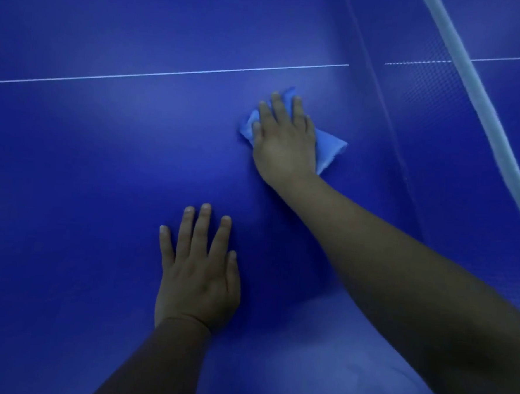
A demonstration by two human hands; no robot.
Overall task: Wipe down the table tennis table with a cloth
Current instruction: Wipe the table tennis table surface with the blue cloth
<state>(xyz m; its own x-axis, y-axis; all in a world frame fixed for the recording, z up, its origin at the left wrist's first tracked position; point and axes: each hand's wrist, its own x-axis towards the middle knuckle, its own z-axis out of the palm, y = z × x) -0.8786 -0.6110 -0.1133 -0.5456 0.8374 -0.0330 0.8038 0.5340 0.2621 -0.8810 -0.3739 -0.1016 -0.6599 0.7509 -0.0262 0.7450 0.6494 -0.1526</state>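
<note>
Head view: we note a blue table [102, 163] filling almost the whole field, with a thin white line [169, 73] running across it from left to right. The right hand [283, 140] lies flat, palm down, on a light blue cloth [330, 148], its fingers straight and slightly spread, pressing the cloth against the table surface. Cloth edges show to the left of the fingers and to the right of the wrist. The cloth sits just on the near side of the white line and close to the net [472, 97], whose pale top band crosses the upper right corner.

The left hand [198, 272] rests palm down directly on the bare table, fingers straight and apart, holding nothing. We record it nearer the camera and to the left, well apart from the cloth.
</note>
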